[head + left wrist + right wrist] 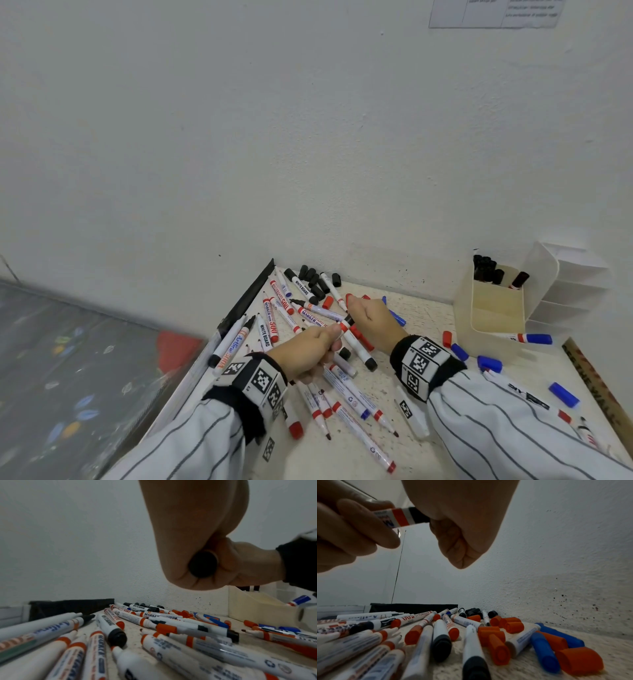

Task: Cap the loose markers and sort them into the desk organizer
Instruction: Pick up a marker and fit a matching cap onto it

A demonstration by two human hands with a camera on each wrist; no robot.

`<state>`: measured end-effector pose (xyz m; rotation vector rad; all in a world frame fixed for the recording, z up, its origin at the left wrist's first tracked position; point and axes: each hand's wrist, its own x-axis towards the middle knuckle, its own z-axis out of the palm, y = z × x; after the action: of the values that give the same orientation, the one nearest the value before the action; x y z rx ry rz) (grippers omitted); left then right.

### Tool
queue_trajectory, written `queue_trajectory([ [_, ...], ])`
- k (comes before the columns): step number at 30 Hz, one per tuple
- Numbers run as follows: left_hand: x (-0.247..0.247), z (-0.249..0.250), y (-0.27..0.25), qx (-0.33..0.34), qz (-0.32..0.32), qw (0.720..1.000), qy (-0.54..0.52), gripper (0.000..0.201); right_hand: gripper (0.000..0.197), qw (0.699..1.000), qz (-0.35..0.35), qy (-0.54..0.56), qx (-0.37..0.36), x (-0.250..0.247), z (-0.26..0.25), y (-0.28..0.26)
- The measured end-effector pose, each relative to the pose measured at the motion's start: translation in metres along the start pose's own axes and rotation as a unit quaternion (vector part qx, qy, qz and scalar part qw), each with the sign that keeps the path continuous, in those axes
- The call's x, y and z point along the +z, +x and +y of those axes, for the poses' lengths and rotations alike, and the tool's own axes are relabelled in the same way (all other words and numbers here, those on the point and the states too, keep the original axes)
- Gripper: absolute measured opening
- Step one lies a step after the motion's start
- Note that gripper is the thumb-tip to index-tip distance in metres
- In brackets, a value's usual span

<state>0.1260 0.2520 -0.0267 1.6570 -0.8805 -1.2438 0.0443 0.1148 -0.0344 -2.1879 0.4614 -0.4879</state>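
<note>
White marker [343,327] held level between hands; left hand [310,351] grips barrel, right hand [371,320] grips black cap [349,321].

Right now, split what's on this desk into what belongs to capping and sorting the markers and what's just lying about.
Belongs to the job:
- marker held in left hand
- black cap gripped by right hand
- loose red caps and blue caps
- uncapped markers on the desk
- desk organizer

Just lying about:
- wooden ruler
- paper on the wall
</note>
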Motion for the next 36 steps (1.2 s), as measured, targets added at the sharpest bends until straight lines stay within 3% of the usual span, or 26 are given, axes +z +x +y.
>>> queue_trajectory([
  [5,-0.013,-0.009,-0.003,0.004,0.005,1.000,0.008,0.038,0.040,0.999,-0.035,-0.024,-0.030,0.007,-0.004,0.004],
  [10,-0.033,-0.011,-0.016,0.022,0.095,0.986,0.138,0.039,0.037,0.999,-0.026,-0.028,-0.026,0.021,-0.007,0.008],
  [12,-0.049,-0.021,-0.019,0.002,0.182,0.964,0.194,0.038,0.034,1.000,-0.008,-0.027,-0.010,0.025,-0.003,0.010],
  [14,-0.069,-0.040,-0.022,-0.023,0.292,0.918,0.266,0.030,0.035,1.000,0.022,-0.017,0.009,0.025,0.002,0.014],
  [16,-0.088,-0.059,-0.027,-0.067,0.359,0.876,0.315,0.027,0.035,0.998,0.055,-0.008,0.015,0.021,0.006,0.016],
  [20,-0.103,-0.081,-0.034,-0.165,0.331,0.842,0.393,0.025,0.029,0.993,0.117,0.001,0.021,0.011,0.014,0.018],
  [28,-0.099,-0.082,-0.022,-0.198,0.306,0.827,0.428,0.026,0.025,0.987,0.156,-0.001,0.036,-0.008,0.026,0.013],
  [36,-0.092,-0.077,-0.017,-0.209,0.324,0.806,0.450,0.027,0.024,0.981,0.190,0.001,0.044,-0.032,0.039,0.007],
])
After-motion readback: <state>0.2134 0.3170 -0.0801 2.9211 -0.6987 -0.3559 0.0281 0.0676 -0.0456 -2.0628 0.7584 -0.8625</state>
